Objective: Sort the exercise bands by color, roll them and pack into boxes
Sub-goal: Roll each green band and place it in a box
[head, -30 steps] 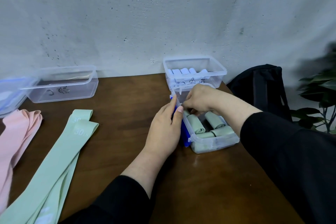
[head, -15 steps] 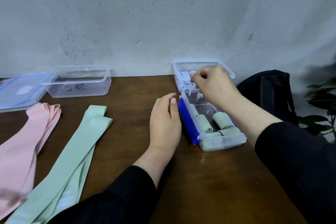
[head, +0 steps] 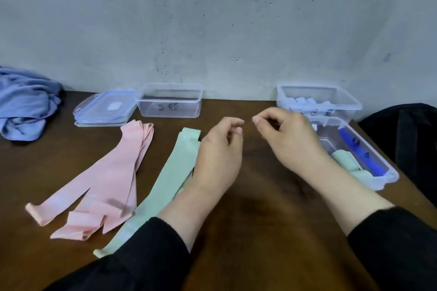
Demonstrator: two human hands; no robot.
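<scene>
Flat green bands (head: 165,182) lie on the brown table left of centre, with pink bands (head: 111,177) beside them. My left hand (head: 220,156) hovers over the green bands' right edge, fingers loosely curled, holding nothing. My right hand (head: 288,139) hangs just right of it, also loosely curled and empty. At the right a clear box (head: 387,170) holds rolled green bands (head: 344,160) and a blue lid edge. Behind it another clear box (head: 350,101) holds rolled pale blue bands (head: 305,101). A third clear box (head: 170,104) stands at the back centre.
Stacked clear lids with blue rims (head: 106,108) lie left of the back centre box. A crumpled blue cloth (head: 26,104) sits at the far left. A black bag (head: 406,139) lies off the table's right edge. A grey wall runs behind the table.
Both hands left the green-band box and moved left to the table's middle. My view swung left, bringing the lids and blue cloth into sight.
</scene>
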